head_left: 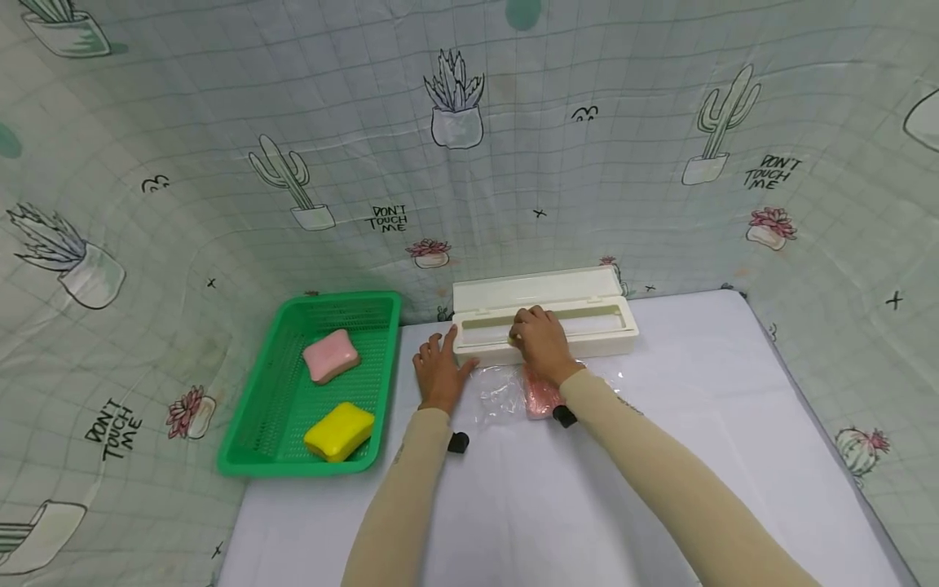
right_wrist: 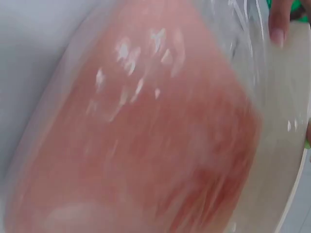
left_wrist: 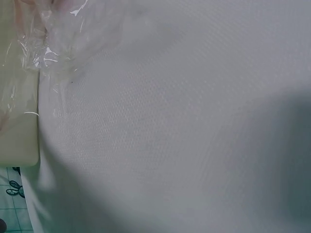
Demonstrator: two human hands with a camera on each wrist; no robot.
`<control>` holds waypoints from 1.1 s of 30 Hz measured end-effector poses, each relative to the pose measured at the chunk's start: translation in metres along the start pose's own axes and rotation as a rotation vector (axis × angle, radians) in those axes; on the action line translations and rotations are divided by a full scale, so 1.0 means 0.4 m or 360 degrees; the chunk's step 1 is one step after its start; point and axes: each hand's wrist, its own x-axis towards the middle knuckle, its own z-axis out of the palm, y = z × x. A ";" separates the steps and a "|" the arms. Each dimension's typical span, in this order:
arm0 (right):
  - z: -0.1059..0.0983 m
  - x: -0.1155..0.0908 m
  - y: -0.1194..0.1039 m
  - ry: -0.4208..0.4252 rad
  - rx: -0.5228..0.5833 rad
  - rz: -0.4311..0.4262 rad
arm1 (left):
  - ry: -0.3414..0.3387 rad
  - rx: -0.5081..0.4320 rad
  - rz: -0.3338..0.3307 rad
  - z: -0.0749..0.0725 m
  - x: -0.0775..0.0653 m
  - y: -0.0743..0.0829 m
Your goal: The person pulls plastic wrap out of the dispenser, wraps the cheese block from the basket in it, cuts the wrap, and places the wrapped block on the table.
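A long white cling film dispenser (head_left: 623, 342) lies at the back of the table with its lid (head_left: 539, 289) raised. My left hand (head_left: 438, 375) rests at its left end, fingers spread, thumb along the front wall. Bent fingers of my right hand (head_left: 543, 338) meet the front edge of the dispenser's slot; what lies under the fingertips is hidden, and I cannot tell whether they pinch anything. Clear film (head_left: 500, 391) spreads from the dispenser's front onto the table. Under it is a pink block (head_left: 541, 397), partly covered by my right forearm and filling much of the right wrist view (right_wrist: 146, 126).
On the left stands a green plastic basket (head_left: 253, 408). Inside it are a pink block (head_left: 332, 356) and a yellow block (head_left: 339, 432). White cloth (head_left: 528, 514) covers the table, and a patterned curtain (head_left: 513, 187) hangs close behind the dispenser.
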 end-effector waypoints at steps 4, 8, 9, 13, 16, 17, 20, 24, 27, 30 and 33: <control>-0.012 -0.013 0.031 0.0009 -0.0020 -0.0010 | -0.0002 -0.0029 0.0004 0.004 -0.001 -0.016; -0.025 -0.027 0.059 0.0017 -0.0030 -0.0015 | 0.0021 -0.0037 0.0017 0.013 -0.004 -0.024; -0.028 -0.031 0.066 0.0016 -0.0035 -0.0008 | 0.0028 -0.0035 0.0021 0.014 -0.004 -0.025; -0.044 -0.046 0.089 -0.0009 -0.0025 0.0024 | 0.0035 -0.0037 0.0019 0.016 -0.006 -0.023; -0.052 -0.051 0.102 -0.0031 -0.0008 0.0021 | 0.0028 -0.0024 0.0023 0.017 -0.005 -0.021; -0.053 -0.052 0.107 -0.0035 -0.0013 0.0014 | 0.0026 -0.0021 0.0027 0.017 -0.004 -0.020; -0.060 -0.053 0.117 -0.0033 -0.0024 -0.0013 | 0.0028 -0.0018 0.0040 0.020 -0.002 -0.018; -0.063 -0.060 0.135 -0.0010 -0.0039 -0.0047 | 0.0038 -0.0037 0.0048 0.024 -0.001 -0.014; -0.064 -0.071 0.158 0.0022 -0.0045 -0.0060 | 0.0037 -0.0036 0.0056 0.023 0.000 -0.013; -0.072 -0.087 0.188 0.0055 -0.0040 -0.0050 | 0.0042 -0.0013 0.0053 0.018 0.001 -0.012; -0.088 -0.105 0.219 0.0076 -0.0040 -0.0012 | 0.0052 -0.0016 0.0050 0.010 0.002 -0.014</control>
